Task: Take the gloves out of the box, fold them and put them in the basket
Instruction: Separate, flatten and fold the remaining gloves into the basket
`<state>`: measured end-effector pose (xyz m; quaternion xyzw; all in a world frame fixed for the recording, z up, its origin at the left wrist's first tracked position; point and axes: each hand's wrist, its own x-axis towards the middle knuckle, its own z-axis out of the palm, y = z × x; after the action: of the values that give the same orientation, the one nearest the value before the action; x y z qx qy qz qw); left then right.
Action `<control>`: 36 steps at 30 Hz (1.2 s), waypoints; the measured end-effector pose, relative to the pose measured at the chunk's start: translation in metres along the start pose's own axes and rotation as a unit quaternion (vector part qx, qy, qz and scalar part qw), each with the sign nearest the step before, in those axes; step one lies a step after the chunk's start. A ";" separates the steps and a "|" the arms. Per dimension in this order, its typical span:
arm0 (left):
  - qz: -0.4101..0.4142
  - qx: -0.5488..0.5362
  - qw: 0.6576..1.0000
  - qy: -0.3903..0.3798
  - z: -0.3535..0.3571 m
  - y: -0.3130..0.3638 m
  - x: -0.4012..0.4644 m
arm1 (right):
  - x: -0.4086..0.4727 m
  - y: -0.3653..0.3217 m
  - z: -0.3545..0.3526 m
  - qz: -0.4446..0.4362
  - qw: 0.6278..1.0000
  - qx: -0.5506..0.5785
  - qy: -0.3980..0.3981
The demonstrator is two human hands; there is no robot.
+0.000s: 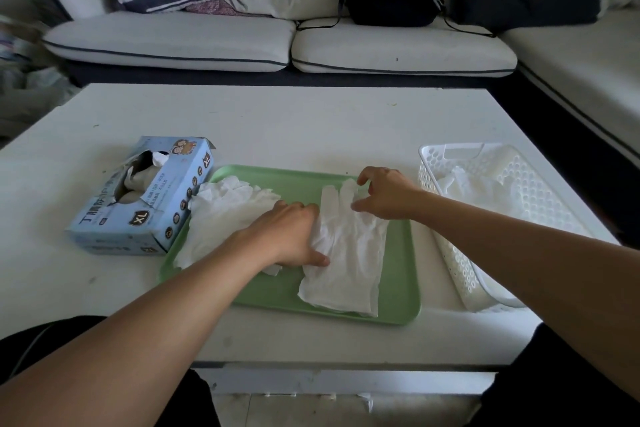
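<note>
1. At the left of the white table (277,121) we see the blue glove box (145,198), marked XL, lying flat with its torn top opening facing up; crumpled white gloves show inside the hole, and one tuft pokes out at the far end.
2. Just beside the box sits the green tray (398,288), its left corner touching the box. On it lie two lots of white gloves — a loose, rumpled pile (221,211) at the tray's left end, partly under our left forearm, and a single glove (346,253) spread nearly flat in the middle, its fingers pointing away from us and its cuff toward us.
3. Our left hand (291,236) presses down on the left edge of that flat glove, fingers curled over it and thumb laid along the material; whether the fingers actually pinch it, we cannot quite tell.
4. Our right hand (384,194) is at the glove's finger end, thumb and fingertips pinching the thin white material there.
5. At the right stands the white perforated basket (450,253) — near the tray but apart from it. Inside we see white gloves (467,184) lying against the far end.
</note>
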<state>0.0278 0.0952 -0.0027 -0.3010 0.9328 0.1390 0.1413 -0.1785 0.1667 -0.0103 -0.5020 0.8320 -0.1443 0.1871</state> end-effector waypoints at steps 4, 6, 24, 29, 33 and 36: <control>0.002 0.025 1.000 -0.012 0.004 0.001 0.000 | 0.005 0.004 0.004 0.010 1.000 -0.018 0.006; 0.007 0.039 0.999 -0.016 0.005 0.003 0.000 | 0.008 0.008 0.003 0.037 0.999 0.006 0.032; 0.039 0.066 0.997 0.021 -0.012 0.009 -0.008 | 0.015 0.004 -0.028 0.040 0.994 -0.073 0.077; 0.003 0.041 0.999 -0.030 -0.011 0.015 -0.018 | 0.002 0.007 -0.020 0.037 0.982 -0.178 -0.044; -0.007 0.014 0.998 -0.060 -0.004 0.018 -0.021 | 0.001 0.008 -0.010 0.043 0.986 -0.163 -0.013; 0.005 0.026 0.999 -0.043 0.003 0.019 -0.023 | -0.007 -0.001 -0.015 -0.006 0.980 -0.199 0.009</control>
<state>0.0349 0.1224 0.0058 -0.2863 0.9306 0.1281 0.1887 -0.1816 0.1729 0.0044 -0.5330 0.8426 0.0181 0.0752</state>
